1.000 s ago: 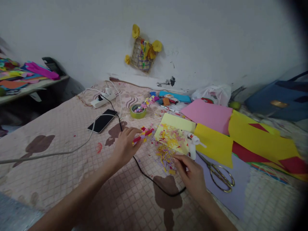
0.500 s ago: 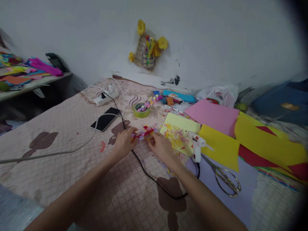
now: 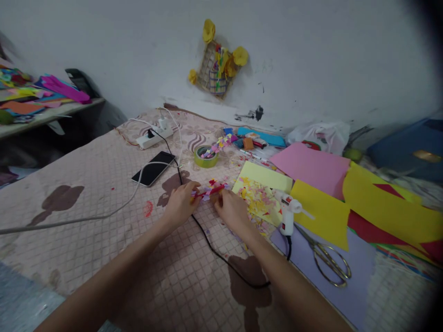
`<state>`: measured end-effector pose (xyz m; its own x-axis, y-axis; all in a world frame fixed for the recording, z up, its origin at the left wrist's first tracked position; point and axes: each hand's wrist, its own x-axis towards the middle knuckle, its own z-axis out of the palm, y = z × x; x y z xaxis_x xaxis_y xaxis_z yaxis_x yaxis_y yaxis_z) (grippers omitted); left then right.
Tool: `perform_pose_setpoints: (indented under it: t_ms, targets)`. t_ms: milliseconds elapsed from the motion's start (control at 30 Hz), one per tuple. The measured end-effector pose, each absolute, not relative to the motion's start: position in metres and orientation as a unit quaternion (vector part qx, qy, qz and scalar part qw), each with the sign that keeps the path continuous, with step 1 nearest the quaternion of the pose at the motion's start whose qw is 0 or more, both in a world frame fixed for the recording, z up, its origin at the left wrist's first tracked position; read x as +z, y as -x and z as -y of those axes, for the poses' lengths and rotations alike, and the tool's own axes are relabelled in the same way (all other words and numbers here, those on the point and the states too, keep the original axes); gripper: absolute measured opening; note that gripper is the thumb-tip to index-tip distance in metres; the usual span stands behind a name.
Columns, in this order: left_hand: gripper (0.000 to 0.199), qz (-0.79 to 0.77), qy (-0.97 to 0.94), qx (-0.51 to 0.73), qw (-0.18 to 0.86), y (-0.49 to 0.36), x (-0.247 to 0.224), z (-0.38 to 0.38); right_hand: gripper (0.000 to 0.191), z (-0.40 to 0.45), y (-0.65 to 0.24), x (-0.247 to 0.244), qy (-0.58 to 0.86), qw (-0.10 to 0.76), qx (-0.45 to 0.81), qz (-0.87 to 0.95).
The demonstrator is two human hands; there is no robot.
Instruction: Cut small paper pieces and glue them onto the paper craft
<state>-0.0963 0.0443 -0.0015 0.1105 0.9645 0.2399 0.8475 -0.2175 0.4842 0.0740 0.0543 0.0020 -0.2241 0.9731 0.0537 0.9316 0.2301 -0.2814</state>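
Between my two hands lies a thin red strip or stick with small red, pink and lilac paper pieces (image 3: 211,190) along it. My left hand (image 3: 180,204) is closed on its left end. My right hand (image 3: 231,208) has its fingers curled and pinched at the right end. The fingertips partly hide both ends. To the right of my right hand, paper scraps (image 3: 256,196) in yellow and pink cover a pale yellow sheet (image 3: 266,174). Beside them lies a white glue gun (image 3: 287,216), its black cord (image 3: 207,237) running under my arms.
Gold-handled scissors (image 3: 330,263) rest on a lilac sheet (image 3: 356,286). Yellow sheets (image 3: 321,212) and a pink sheet (image 3: 311,166) lie at the right. Behind my hands are a tape roll (image 3: 206,159), a phone (image 3: 154,168), a power strip (image 3: 155,137) and a grey cable (image 3: 104,216).
The view has shifted slightly, so the things on the table sit a little differently in it. My hands keep their hold on the decorated red piece, with only slight finger movement.
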Motion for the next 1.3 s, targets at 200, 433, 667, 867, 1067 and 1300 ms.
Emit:
perform_pose_setpoints:
  t_ms: [200,433,667,867,1067,1300]
  targets:
    - [0.029,-0.614,-0.735,0.266,0.113,0.097,-0.002,-0.046,0.011,-0.058,-0.072,-0.002,0.606,0.131,0.116,0.776]
    - [0.039,-0.565,-0.76,0.313,0.077,0.087,0.021,-0.026,0.006,-0.038,-0.094,0.011,0.605,0.197,0.147,0.757]
    - [0.012,-0.526,-0.751,0.366,0.158,0.043,0.032,0.002,0.003,-0.004,-0.106,0.023,0.576,0.311,0.174,0.736]
    - [0.004,-0.534,-0.743,0.351,0.201,0.037,0.028,0.003,0.004,0.002,-0.109,0.022,0.577,0.319,0.159,0.735]
    - [0.009,-0.517,-0.733,0.358,0.26,0.037,0.031,0.004,0.004,0.004,-0.112,0.02,0.582,0.311,0.169,0.732]
    - [0.011,-0.524,-0.709,0.358,0.309,0.036,0.033,0.004,0.004,0.005,-0.114,0.022,0.582,0.315,0.18,0.727]
